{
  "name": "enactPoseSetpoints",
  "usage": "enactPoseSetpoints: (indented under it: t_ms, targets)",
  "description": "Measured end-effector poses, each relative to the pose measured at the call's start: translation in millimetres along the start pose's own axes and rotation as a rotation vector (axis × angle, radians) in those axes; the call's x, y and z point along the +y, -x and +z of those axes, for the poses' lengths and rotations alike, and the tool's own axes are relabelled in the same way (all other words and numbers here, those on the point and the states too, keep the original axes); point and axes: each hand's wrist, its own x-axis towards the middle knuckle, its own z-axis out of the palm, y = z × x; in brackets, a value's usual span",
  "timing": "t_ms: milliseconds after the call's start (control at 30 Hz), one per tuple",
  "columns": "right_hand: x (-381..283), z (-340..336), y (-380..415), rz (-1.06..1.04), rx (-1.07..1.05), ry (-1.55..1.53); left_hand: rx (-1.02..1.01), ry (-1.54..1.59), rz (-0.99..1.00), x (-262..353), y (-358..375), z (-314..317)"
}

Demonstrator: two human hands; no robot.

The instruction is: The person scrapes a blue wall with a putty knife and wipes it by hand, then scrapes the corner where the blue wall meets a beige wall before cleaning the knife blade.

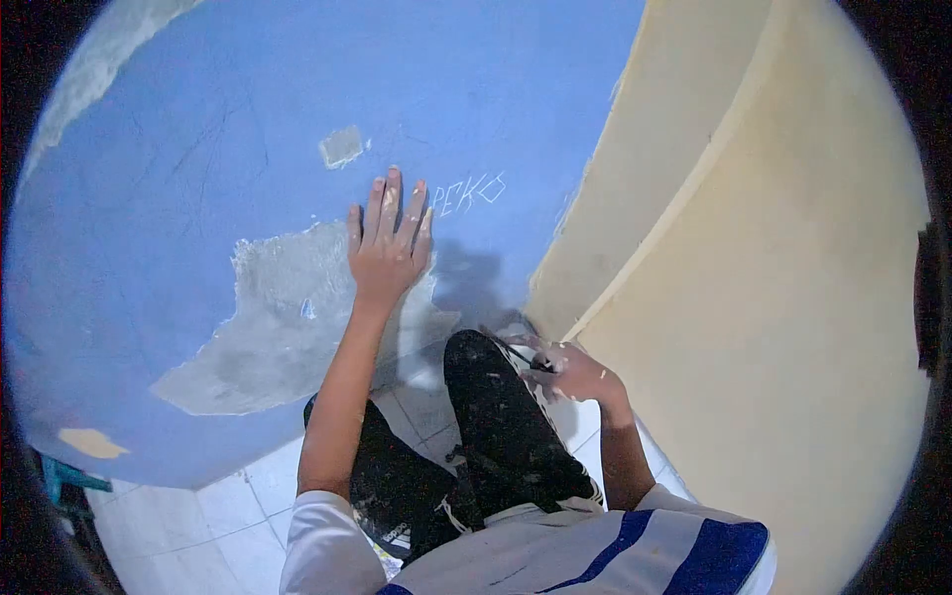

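Observation:
My left hand [387, 243] lies with its fingers spread against the blue wall [516, 89], at the top edge of a bare grey patch [288, 288] where the paint is gone. Pale specks dot its fingers. Down by my right knee, my right hand [580, 375] has its fingers curled round a thin dark scraper-like tool [511, 349]. That tool points toward the foot of the wall; its far end is hard to make out. White scratched letters [469, 193] show just right of my left fingers.
A cream wall [764, 327] meets the blue one at a corner on the right. White floor tiles [233, 521] lie below my bent knees in black trousers [506, 407]. A green object [69, 476] stands at lower left. A smaller grey patch [342, 146] is above my left hand.

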Motion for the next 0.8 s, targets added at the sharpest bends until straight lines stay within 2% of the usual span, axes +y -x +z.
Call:
enactPoseSetpoints:
  t_ms: [67,133,267,300,400,533,567,667,800]
  targets:
    - [-26,-4,-4,-0.182,0.061,0.251,0.053,-0.035,-0.005,-12,16,0]
    - [-58,-23,0,0.278,-0.308,0.081,0.082,0.069,0.004,-22,29,0]
    - [-71,-31,3,0.335,-0.088,0.12,0.079,0.216,0.004,-43,49,-5]
    - [-95,-35,-2,0.385,-0.058,0.143,0.074,0.207,0.006,-47,55,-8]
    - [-110,-33,-12,0.26,0.03,0.2,0.069,0.204,0.025,-58,76,-15]
    - [-127,-14,-36,0.251,0.018,0.25,0.052,0.226,0.058,-59,87,-13]
    - [-126,-8,-40,0.318,-0.016,0.286,0.035,0.216,0.07,-62,86,-16]
    - [-116,7,-47,0.138,-0.01,0.353,-0.046,0.412,0.091,-70,93,-27]
    - [-112,9,-40,0.458,-0.002,0.26,-0.034,0.437,0.145,-68,104,-25]
